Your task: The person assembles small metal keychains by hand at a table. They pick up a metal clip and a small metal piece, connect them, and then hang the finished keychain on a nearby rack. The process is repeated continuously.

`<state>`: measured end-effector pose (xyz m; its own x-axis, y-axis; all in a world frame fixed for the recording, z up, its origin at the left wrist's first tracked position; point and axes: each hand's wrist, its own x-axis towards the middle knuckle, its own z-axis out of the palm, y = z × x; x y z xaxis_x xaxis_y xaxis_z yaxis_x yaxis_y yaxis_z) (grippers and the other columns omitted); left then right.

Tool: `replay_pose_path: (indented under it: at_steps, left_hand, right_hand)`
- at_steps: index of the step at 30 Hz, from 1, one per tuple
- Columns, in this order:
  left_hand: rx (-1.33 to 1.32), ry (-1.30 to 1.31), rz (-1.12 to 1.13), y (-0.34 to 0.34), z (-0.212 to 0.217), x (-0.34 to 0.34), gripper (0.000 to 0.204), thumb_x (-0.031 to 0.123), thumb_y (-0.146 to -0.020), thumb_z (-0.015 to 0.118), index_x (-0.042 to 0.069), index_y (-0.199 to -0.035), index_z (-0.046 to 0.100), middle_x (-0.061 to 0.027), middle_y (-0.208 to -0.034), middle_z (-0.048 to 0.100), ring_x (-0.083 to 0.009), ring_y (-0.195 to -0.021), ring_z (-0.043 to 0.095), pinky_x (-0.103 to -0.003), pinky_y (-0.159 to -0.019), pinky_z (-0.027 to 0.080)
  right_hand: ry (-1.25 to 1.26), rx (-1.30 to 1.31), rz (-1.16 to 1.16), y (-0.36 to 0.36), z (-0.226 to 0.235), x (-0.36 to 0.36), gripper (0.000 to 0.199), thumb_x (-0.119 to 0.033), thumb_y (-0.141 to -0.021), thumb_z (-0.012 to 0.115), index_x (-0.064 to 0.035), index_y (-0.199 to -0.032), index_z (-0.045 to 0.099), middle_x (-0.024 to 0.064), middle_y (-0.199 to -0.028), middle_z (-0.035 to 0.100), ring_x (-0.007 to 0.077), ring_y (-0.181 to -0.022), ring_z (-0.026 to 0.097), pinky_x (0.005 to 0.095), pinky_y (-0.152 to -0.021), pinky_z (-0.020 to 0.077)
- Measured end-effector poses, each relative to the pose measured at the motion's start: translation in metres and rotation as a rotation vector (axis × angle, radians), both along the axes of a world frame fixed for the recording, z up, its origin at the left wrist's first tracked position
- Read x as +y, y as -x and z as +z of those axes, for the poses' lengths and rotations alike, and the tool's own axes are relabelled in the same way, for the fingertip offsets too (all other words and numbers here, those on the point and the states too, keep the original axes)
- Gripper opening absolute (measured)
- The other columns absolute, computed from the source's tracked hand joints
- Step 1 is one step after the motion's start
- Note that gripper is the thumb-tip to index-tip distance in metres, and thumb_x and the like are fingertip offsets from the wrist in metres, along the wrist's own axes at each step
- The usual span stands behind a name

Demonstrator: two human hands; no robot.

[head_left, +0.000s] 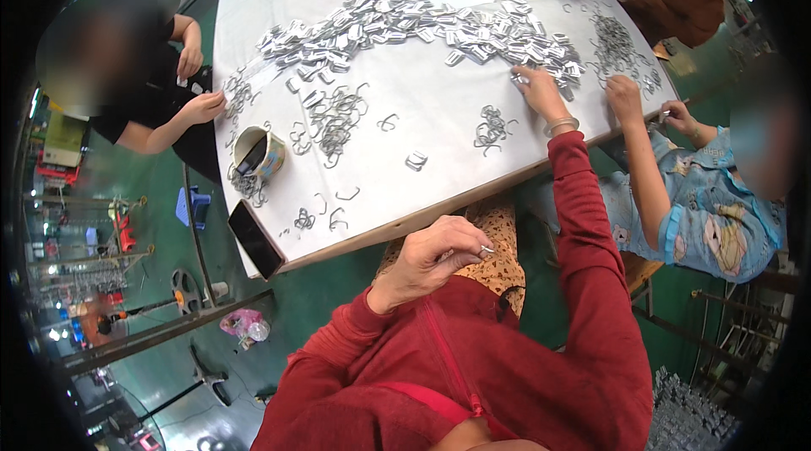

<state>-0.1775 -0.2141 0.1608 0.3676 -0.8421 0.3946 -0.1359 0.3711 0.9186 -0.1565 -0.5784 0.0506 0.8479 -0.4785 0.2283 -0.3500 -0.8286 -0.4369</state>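
Inspecting the counter (pixel 376 189), we judge picking underway: the left hand (pixel 429 253) pinches a small metal piece (pixel 487 249) above the lap (pixel 504 263), the right hand (pixel 543 95), grip unclear, meets the counter's buckle heap (pixel 525 41), and the next lift needs a firm pinch.

Metal clips (pixel 528 47) are silver, tabletop (pixel 460 117) white, jacket (pixel 541 341) red.
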Motion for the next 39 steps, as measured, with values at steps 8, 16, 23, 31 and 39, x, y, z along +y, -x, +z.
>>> replay_pose_path:
  at_steps: [8, 16, 23, 31, 39]
  left_hand:
    - [0.045, -0.06, 0.037, 0.012, -0.012, 0.006, 0.014, -0.005, -0.078, 0.064, 0.001, -0.09, 0.061, -0.0089, -0.088, 0.063, -0.0205, -0.083, 0.06, -0.032, -0.074, 0.048]
    - [-0.145, -0.049, 0.163, 0.005, -0.019, -0.001, 0.014, 0.006, -0.081, 0.065, 0.004, -0.094, 0.062, -0.0076, -0.087, 0.063, -0.021, -0.08, 0.06, -0.031, -0.07, 0.047]
    - [-0.224, -0.039, 0.24, 0.002, -0.01, -0.004, 0.014, 0.009, -0.081, 0.065, 0.005, -0.094, 0.062, -0.0076, -0.087, 0.063, -0.0232, -0.082, 0.06, -0.033, -0.074, 0.045]
    - [-0.287, -0.092, 0.366, -0.001, -0.02, 0.001, 0.014, 0.009, -0.079, 0.066, 0.006, -0.092, 0.062, -0.0069, -0.086, 0.063, -0.0246, -0.079, 0.059, -0.033, -0.075, 0.044]
    - [-0.146, -0.239, 0.595, -0.047, -0.04, 0.026, 0.039, 0.009, -0.077, 0.069, 0.004, -0.113, 0.056, -0.0098, -0.111, 0.061, -0.019, -0.097, 0.058, -0.029, -0.082, 0.046]
  right_hand:
    - [-0.732, -0.264, -0.036, 0.019, 0.024, 0.049, 0.023, -0.005, -0.076, 0.069, 0.0023, -0.096, 0.059, 0.0101, -0.079, 0.063, 0.0129, -0.068, 0.062, 0.0246, -0.055, 0.0509]
    - [-1.096, -0.385, 0.09, 0.122, 0.127, 0.202, 0.036, 0.005, -0.081, 0.059, 0.007, -0.117, 0.055, 0.0125, -0.093, 0.065, 0.0158, -0.082, 0.063, 0.0259, -0.076, 0.0503]
    - [-1.009, -0.496, 0.067, 0.137, 0.134, 0.221, 0.039, 0.01, -0.077, 0.062, 0.0027, -0.114, 0.057, 0.0093, -0.091, 0.066, 0.0119, -0.08, 0.062, 0.0223, -0.072, 0.0489]
    - [-1.1, -0.571, 0.036, 0.126, 0.12, 0.227, 0.033, 0.012, -0.075, 0.062, 0.0041, -0.107, 0.059, 0.0097, -0.088, 0.066, 0.0111, -0.073, 0.061, 0.0218, -0.065, 0.0492]
    - [-1.102, -0.571, 0.037, 0.122, 0.116, 0.235, 0.027, 0.01, -0.076, 0.06, 0.0037, -0.102, 0.061, 0.0118, -0.087, 0.065, 0.0149, -0.07, 0.061, 0.0248, -0.057, 0.0503]
